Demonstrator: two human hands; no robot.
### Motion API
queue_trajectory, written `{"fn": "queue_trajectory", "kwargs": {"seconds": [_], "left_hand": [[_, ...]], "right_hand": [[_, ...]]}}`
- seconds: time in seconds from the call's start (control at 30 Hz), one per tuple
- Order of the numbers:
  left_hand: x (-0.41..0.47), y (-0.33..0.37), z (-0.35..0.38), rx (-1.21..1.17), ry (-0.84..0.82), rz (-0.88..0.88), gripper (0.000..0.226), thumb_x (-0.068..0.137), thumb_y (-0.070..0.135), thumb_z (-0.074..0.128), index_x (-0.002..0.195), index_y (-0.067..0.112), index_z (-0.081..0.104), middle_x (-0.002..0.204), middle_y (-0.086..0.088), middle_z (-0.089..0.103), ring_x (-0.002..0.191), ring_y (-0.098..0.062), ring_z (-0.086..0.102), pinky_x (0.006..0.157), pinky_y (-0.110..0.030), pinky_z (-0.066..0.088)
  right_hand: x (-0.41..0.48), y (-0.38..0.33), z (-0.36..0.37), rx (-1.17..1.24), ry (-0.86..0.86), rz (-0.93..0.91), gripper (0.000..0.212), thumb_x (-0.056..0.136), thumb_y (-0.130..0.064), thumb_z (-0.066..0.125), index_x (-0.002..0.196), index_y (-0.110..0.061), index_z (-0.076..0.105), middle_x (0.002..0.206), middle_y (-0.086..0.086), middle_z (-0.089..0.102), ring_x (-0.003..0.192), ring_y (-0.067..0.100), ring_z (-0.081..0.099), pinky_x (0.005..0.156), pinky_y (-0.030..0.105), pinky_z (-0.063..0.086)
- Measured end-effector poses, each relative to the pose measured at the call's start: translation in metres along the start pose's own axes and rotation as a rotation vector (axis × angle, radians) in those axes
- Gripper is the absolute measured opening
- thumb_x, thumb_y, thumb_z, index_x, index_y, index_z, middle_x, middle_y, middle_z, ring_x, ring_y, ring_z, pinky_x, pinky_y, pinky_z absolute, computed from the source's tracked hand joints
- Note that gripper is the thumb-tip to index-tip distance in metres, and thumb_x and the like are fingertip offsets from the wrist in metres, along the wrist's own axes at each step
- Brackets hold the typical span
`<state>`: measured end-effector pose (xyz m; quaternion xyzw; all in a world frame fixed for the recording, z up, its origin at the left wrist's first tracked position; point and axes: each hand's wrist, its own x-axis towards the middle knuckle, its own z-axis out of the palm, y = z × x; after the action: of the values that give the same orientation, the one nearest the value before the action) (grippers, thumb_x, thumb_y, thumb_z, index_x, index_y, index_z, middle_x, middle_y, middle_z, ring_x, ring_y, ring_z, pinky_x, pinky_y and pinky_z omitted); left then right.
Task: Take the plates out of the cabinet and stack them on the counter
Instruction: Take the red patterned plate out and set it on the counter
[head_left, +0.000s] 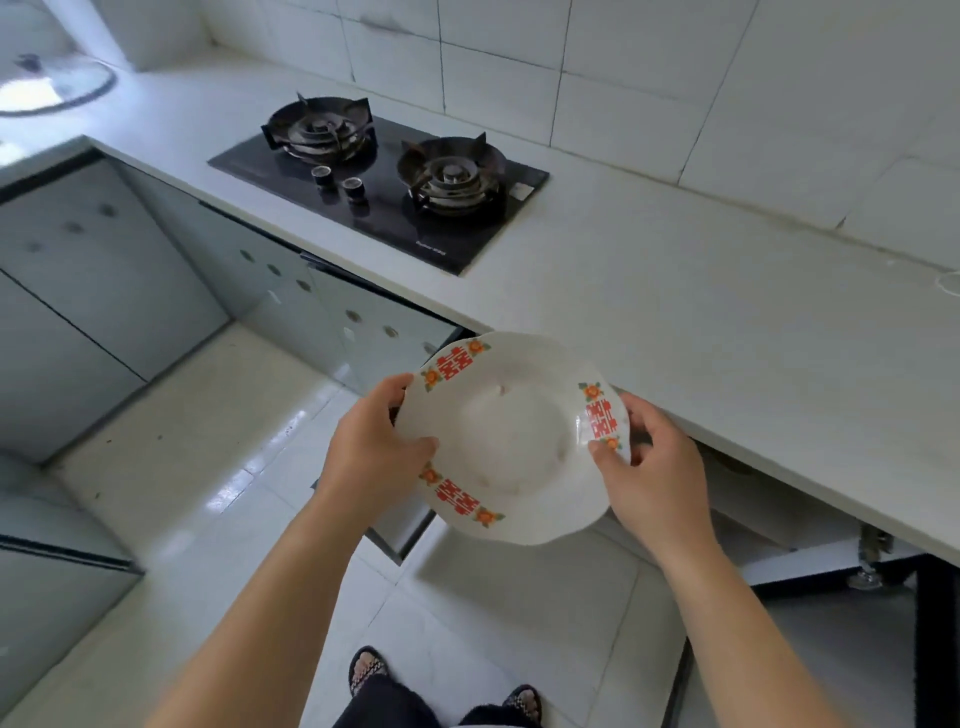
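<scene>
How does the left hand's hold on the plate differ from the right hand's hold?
The left hand grips the plate at its left rim, the right hand at its right rim. The left thumb lies on plain white rim; the right thumb touches a red-and-orange pattern. Both hands have the thumb on top, fingers beneath.

White counter along tiled wall; black two-burner gas hob set into it.

White plate with red-and-orange floral motifs, black stove, white counter
</scene>
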<state>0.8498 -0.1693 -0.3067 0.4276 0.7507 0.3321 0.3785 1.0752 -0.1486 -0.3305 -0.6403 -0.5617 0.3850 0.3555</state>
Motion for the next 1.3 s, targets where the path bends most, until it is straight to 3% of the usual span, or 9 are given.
{"fn": "queue_trajectory", "kwargs": {"seconds": [0.2, 0.4, 0.6, 0.7, 0.8, 0.9, 1.0, 1.17, 1.3], "left_hand": [[0.006, -0.041, -0.074, -0.108, 0.129, -0.060, 0.056, 0.080, 0.001, 0.063, 0.124, 0.033, 0.049, 0.112, 0.013, 0.052, 0.073, -0.006, 0.062, 0.042, -0.016, 0.044], [0.008, -0.094, -0.197, -0.253, 0.334, -0.088, 0.063, 0.074, -0.007, 0.062, 0.128, 0.024, 0.051, 0.113, 0.008, 0.054, 0.077, -0.006, 0.061, 0.044, -0.011, 0.047], [0.001, -0.148, -0.328, -0.301, 0.529, -0.105, 0.065, 0.072, -0.004, 0.067, 0.129, 0.024, 0.051, 0.119, 0.003, 0.058, 0.084, -0.013, 0.064, 0.053, -0.016, 0.054], [-0.001, -0.170, -0.372, -0.263, 0.627, -0.125, 0.065, 0.073, -0.001, 0.069, 0.129, 0.026, 0.051, 0.118, 0.005, 0.058, 0.080, -0.008, 0.062, 0.056, -0.018, 0.053], [0.001, -0.189, -0.401, -0.239, 0.686, -0.157, 0.064, 0.074, -0.001, 0.068, 0.130, 0.024, 0.050, 0.110, 0.008, 0.057, 0.065, 0.000, 0.061, 0.046, -0.009, 0.046], [0.014, -0.206, -0.420, -0.249, 0.719, -0.171, 0.064, 0.074, -0.003, 0.066, 0.129, 0.023, 0.050, 0.097, 0.015, 0.054, 0.055, 0.012, 0.057, 0.046, -0.005, 0.045], [0.041, -0.214, -0.438, -0.246, 0.704, -0.205, 0.064, 0.074, -0.002, 0.067, 0.130, 0.024, 0.050, 0.102, 0.013, 0.055, 0.056, 0.014, 0.057, 0.048, -0.006, 0.047], [0.121, -0.221, -0.474, -0.223, 0.657, -0.207, 0.067, 0.074, 0.002, 0.069, 0.132, 0.027, 0.047, 0.118, 0.009, 0.058, 0.078, -0.011, 0.068, 0.070, -0.031, 0.059], [0.215, -0.214, -0.507, -0.190, 0.610, -0.176, 0.066, 0.076, 0.001, 0.068, 0.133, 0.024, 0.046, 0.114, 0.011, 0.059, 0.091, -0.012, 0.065, 0.065, -0.020, 0.057]], "right_hand": [[0.000, -0.045, 0.075, -0.049, -0.123, -0.067, 0.045, 0.083, -0.015, 0.065, 0.124, -0.026, 0.053, 0.112, -0.008, 0.065, 0.102, 0.012, 0.062, 0.082, 0.029, 0.053], [-0.008, -0.128, 0.194, -0.012, -0.293, -0.208, 0.046, 0.082, -0.017, 0.068, 0.125, -0.024, 0.053, 0.112, -0.006, 0.063, 0.099, 0.011, 0.062, 0.060, 0.008, 0.050], [-0.029, -0.208, 0.324, 0.037, -0.453, -0.336, 0.045, 0.082, -0.020, 0.068, 0.125, -0.022, 0.054, 0.107, -0.008, 0.064, 0.088, 0.009, 0.066, 0.071, 0.026, 0.058], [-0.039, -0.234, 0.373, 0.050, -0.517, -0.365, 0.043, 0.083, -0.019, 0.068, 0.123, -0.022, 0.054, 0.104, -0.011, 0.064, 0.082, 0.008, 0.067, 0.067, 0.024, 0.057], [-0.043, -0.252, 0.409, 0.057, -0.577, -0.376, 0.042, 0.082, -0.017, 0.069, 0.121, -0.024, 0.055, 0.100, -0.015, 0.063, 0.079, 0.008, 0.067, 0.067, 0.025, 0.057], [-0.036, -0.266, 0.443, 0.040, -0.619, -0.391, 0.043, 0.081, -0.017, 0.069, 0.120, -0.027, 0.055, 0.097, -0.020, 0.061, 0.075, 0.004, 0.067, 0.060, 0.015, 0.055], [-0.016, -0.275, 0.471, 0.017, -0.623, -0.391, 0.041, 0.081, -0.016, 0.069, 0.116, -0.032, 0.055, 0.091, -0.027, 0.059, 0.065, -0.001, 0.066, 0.054, 0.010, 0.052], [0.038, -0.292, 0.524, 0.052, -0.590, -0.346, 0.045, 0.081, -0.014, 0.069, 0.120, -0.030, 0.055, 0.094, -0.026, 0.060, 0.068, 0.004, 0.068, 0.060, 0.016, 0.055], [0.108, -0.321, 0.575, 0.061, -0.562, -0.319, 0.047, 0.081, -0.014, 0.069, 0.124, -0.027, 0.054, 0.096, -0.025, 0.061, 0.074, 0.012, 0.070, 0.063, 0.020, 0.055]]}}
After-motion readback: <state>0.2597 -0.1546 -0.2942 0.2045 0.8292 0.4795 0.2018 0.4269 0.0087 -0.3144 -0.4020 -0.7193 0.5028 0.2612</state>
